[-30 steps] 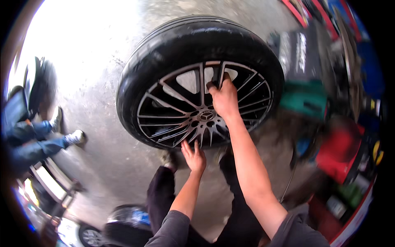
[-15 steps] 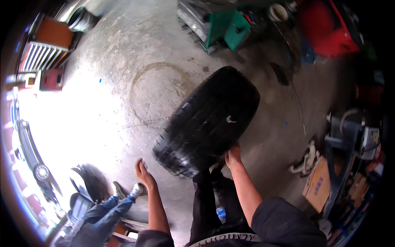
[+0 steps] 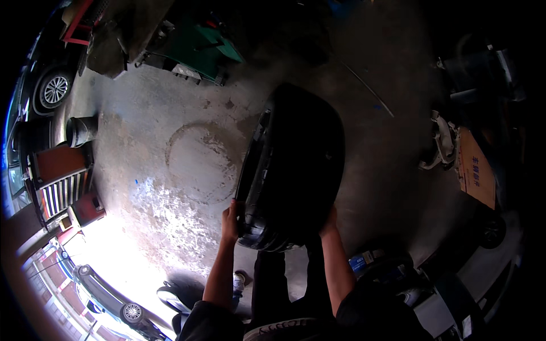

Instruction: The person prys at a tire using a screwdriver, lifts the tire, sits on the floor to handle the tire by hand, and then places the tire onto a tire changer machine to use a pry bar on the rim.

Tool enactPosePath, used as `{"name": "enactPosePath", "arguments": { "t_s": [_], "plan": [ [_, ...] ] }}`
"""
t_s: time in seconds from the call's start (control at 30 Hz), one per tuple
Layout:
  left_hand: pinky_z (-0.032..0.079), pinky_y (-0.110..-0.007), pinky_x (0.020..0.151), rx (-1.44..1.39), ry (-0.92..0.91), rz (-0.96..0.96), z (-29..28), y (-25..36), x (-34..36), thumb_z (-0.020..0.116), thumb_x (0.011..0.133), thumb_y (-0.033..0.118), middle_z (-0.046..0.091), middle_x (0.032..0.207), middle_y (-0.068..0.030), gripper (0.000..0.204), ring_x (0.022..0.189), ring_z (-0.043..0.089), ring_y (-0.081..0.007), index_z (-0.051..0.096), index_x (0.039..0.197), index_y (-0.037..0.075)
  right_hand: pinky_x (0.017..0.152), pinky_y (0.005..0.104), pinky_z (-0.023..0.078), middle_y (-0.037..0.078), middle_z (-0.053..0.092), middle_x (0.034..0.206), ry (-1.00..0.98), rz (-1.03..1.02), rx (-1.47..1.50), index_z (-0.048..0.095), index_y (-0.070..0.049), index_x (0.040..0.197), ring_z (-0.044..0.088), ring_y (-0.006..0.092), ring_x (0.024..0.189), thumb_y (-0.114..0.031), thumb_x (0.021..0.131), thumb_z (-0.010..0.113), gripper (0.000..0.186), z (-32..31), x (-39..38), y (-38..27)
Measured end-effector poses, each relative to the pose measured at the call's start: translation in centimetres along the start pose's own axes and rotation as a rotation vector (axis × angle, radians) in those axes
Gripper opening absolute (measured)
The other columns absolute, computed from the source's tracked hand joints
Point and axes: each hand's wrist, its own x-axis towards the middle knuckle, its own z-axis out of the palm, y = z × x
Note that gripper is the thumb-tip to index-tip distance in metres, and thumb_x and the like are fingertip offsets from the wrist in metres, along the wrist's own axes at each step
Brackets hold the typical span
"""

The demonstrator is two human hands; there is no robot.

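A black car tire (image 3: 298,170) stands tilted in front of my legs, its tread facing up toward me. My left hand (image 3: 230,221) grips its left rim, fingers curled over the edge beside the sidewall opening. Against the lower right side of the tire, my right hand (image 3: 329,223) holds on, most of its fingers hidden behind the rubber. Deep shadow hides much of the tread. Whether the tire's bottom touches the floor I cannot tell.
A green metal case (image 3: 199,51) lies at the far side. At left stand a drawer cabinet (image 3: 60,173) and a dark bucket (image 3: 81,131). A thin rod (image 3: 369,91) lies on the floor to the right, near a pale metal part (image 3: 443,142) and a cardboard box (image 3: 476,170).
My left hand, apart from the tire before, now grips its left edge. The tire has turned more upright in view. My view has swung to the left, and the scene looks darker.
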Motion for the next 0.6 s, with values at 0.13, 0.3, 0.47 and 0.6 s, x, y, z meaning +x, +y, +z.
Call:
{"name": "enactPosePath", "arguments": {
  "t_s": [0.13,0.3,0.47,0.6],
  "plan": [
    [0.043,-0.030,0.072,0.031,-0.106,-0.039,0.3,-0.3,0.8,0.041,0.109,0.048,0.058,0.077,-0.0013,0.057,0.076,0.048,-0.0096,0.067,0.093,0.000,0.108,0.0379,0.047,0.013,0.053,0.147,-0.011,-0.043,-0.213,0.046,-0.001,0.146,0.054,0.0281,0.131,-0.038,0.102,0.057,0.059,-0.5,-4.2,3.4],
    [0.044,-0.032,0.074,-0.005,-0.274,0.126,-1.1,-0.1,4.1,0.043,0.108,0.047,0.053,0.077,-0.0064,0.051,0.077,0.047,-0.0135,0.059,0.098,0.000,0.103,0.0353,0.051,0.012,0.054,0.145,0.055,-0.334,-1.345,0.043,-0.003,0.147,0.056,0.0253,0.129,-0.039,0.103,0.054,0.058,2.1,-3.7,0.6],
    [0.040,-0.037,0.106,-0.092,-0.373,-0.044,-6.1,6.9,11.4,0.039,0.102,0.066,0.065,0.127,-0.0260,0.081,0.122,0.059,-0.0296,0.056,0.137,-0.006,0.098,0.0362,0.052,0.010,0.058,0.135,0.145,-0.057,-0.130,0.047,-0.006,0.145,0.060,0.0232,0.119,-0.042,0.105,0.049,0.054,15.1,-0.4,-4.1],
    [0.035,-0.035,0.114,-0.103,-0.400,-0.079,-9.2,13.0,15.7,0.038,0.098,0.074,0.055,0.142,-0.0275,0.096,0.136,0.050,-0.0315,0.049,0.144,-0.009,0.089,0.0364,0.057,0.008,0.061,0.126,0.211,0.055,0.261,0.050,-0.005,0.144,0.063,0.0213,0.111,-0.047,0.106,0.046,0.057,24.2,0.5,-9.8]
  ]
}}
